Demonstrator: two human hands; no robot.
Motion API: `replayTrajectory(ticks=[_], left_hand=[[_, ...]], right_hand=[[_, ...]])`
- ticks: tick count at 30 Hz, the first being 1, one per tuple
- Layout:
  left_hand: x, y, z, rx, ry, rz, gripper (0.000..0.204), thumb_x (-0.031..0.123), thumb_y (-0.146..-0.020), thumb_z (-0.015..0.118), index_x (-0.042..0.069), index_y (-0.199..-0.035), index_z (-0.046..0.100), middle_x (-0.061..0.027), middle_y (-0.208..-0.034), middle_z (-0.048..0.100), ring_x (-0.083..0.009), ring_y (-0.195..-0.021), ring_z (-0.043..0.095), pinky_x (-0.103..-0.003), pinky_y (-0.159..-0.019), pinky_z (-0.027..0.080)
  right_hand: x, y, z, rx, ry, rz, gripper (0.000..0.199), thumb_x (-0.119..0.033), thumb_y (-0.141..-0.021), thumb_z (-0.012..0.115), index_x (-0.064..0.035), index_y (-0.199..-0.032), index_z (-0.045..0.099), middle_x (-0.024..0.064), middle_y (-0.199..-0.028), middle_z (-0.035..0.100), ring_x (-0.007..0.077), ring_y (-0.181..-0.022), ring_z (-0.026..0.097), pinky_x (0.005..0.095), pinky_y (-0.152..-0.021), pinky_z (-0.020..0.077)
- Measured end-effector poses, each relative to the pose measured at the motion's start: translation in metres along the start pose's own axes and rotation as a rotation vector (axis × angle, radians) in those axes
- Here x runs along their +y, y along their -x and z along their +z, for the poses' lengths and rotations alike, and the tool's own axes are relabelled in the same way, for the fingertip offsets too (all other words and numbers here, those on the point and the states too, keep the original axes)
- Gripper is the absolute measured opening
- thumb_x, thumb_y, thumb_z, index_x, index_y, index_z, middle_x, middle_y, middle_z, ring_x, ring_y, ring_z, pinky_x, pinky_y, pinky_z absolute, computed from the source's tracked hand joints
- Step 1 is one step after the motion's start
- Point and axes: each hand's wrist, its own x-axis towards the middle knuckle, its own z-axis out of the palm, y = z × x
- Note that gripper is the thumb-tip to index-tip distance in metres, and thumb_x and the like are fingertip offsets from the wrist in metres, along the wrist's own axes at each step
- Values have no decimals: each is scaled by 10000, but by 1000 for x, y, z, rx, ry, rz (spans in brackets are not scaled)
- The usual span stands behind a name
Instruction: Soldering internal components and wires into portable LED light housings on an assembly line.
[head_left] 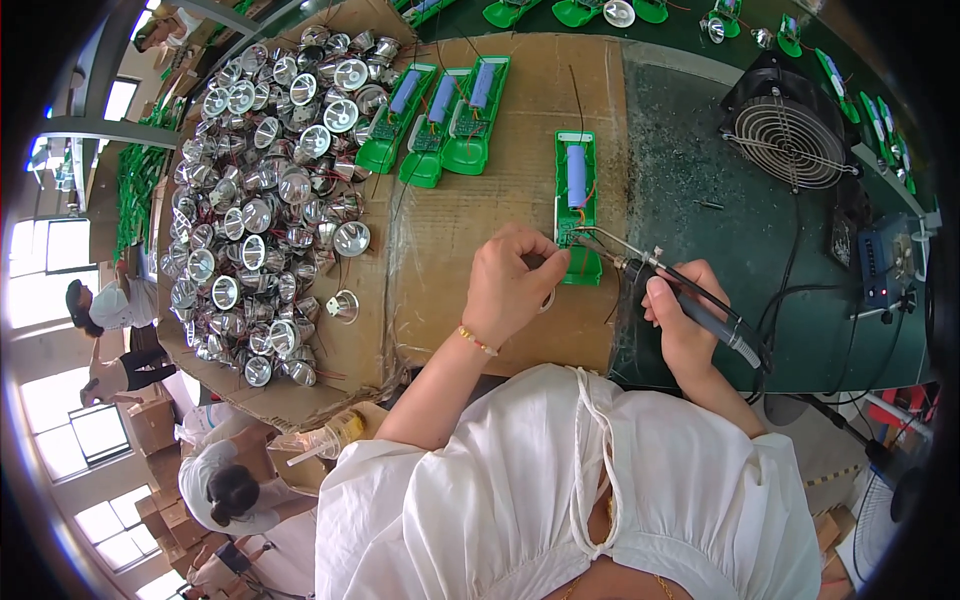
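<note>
The right hand grips a soldering iron at the green case. The left hand curls there too; its grip is hidden.

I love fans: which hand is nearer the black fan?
Right. The right hand shows below and left of the black fan; the left hand is farther left, by the green case.

Right fingers hold a soldering iron — left fingers pinched at a green casing.
</note>
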Motion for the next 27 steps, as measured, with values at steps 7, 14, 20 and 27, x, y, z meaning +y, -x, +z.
replayTrajectory(ticks=[7,14,20,27], left_hand=[[1,-1,0,-6,-8,-8,170,143,-763,680,-6,-751,598,-5,-652,577,-46,-565,508,-210,-504,414],[3,-2,-1,3,-10,18,164,141,-762,681,-3,-734,608,-6,-653,575,-50,-567,508,-210,-508,412],[9,-2,-1,-15,14,-88,158,144,-725,672,-8,-705,635,-106,-744,597,-175,-601,575,-285,-551,442],[8,0,0,-11,37,-112,161,141,-729,672,-13,-705,630,-99,-734,601,-153,-599,580,-274,-546,447]], right_hand=[[-2,4,1,60,-53,-31,163,-90,-795,653,3,-827,524,49,-647,579,66,-539,524,199,-495,429],[-4,4,-6,63,-123,14,176,-98,-808,636,0,-869,503,71,-657,576,88,-549,538,206,-495,439],[-2,4,-7,60,-97,25,167,-94,-797,650,0,-841,519,61,-655,583,80,-558,543,202,-505,437],[2,1,-4,-6,-1,-7,154,-91,-791,659,-2,-807,534,16,-629,569,36,-559,495,190,-503,403]])
